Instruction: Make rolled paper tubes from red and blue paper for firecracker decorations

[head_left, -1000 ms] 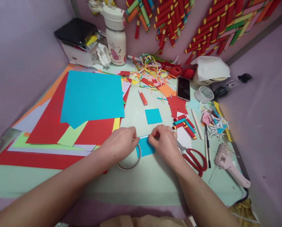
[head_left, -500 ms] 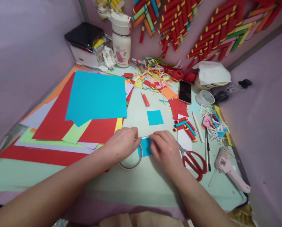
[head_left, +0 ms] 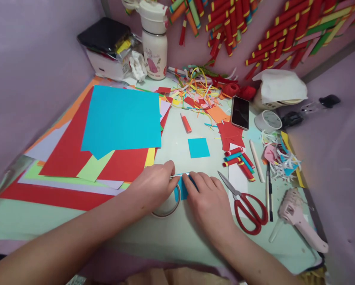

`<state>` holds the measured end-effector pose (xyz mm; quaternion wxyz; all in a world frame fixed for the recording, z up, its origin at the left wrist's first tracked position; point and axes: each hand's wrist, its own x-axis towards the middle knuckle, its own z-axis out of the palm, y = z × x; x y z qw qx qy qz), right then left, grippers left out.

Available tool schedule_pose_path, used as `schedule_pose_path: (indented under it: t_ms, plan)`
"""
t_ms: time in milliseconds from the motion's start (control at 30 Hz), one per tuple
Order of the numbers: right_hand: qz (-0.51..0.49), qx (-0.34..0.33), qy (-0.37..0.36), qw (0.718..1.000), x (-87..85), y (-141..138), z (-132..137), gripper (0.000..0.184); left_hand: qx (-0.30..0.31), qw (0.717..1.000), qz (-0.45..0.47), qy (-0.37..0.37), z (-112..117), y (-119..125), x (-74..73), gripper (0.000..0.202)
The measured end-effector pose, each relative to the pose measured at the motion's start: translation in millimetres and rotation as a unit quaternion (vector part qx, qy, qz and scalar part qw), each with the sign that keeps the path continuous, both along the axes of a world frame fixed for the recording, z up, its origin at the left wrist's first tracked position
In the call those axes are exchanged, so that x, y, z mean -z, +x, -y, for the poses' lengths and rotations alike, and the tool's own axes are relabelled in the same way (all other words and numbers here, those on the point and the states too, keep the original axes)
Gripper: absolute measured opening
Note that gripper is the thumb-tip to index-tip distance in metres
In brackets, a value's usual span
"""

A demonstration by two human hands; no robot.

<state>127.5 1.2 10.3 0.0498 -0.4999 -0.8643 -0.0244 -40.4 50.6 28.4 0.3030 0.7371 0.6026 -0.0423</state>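
Note:
My left hand [head_left: 158, 180] is closed in a pinch on a roll of tape [head_left: 173, 211], whose ring hangs below the fingers. Partly under that ring lies a small blue paper square [head_left: 183, 194] with a thin pale strip along its top edge. My right hand [head_left: 208, 196] rests on the square's right part, fingers stretched out and the fingertips at the strip; the palm hides some of the paper. A second blue square [head_left: 199, 147] lies just beyond. Red-handled scissors [head_left: 239, 198] lie to the right of my right hand.
Stacked coloured sheets [head_left: 121, 118] cover the left side. On the right are small rolled paper tubes [head_left: 239, 160], a glue gun [head_left: 299, 221] and a phone [head_left: 239, 113]. A glue stick [head_left: 186, 123], paper scraps [head_left: 198, 87] and a bottle [head_left: 154, 51] sit farther back.
My right hand's fingers have gone from a pinch at the strip's end to lying flatter on the blue square. The left hand keeps its pinch. The view has shifted slightly.

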Motion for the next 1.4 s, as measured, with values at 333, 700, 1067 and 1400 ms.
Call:
schedule_pose_path:
  t_ms: [333, 700, 1067, 1400]
  plan:
    - [0.036, 0.024, -0.018, 0.999, -5.5, -6, 9, 0.041, 0.014, 0.999, -0.022, -0.022, 3, -6, -9.5, 0.022]
    - [0.031, 0.029, -0.008, 0.999, -4.0, -16, 13, 0.045, 0.017, 0.999, -0.039, -0.004, 2, -5, -9.5, 0.027]
    - [0.042, 0.018, 0.006, 0.999, -4.9, -17, 11, 0.045, 0.012, 0.998, -0.012, 0.059, 5, -9, -0.1, 0.022]
    - [-0.055, 0.198, 0.001, 0.979, -18.6, 97, 41, 0.029, 0.013, 0.998, 0.009, 0.059, 8, -11, -1.6, 0.025]
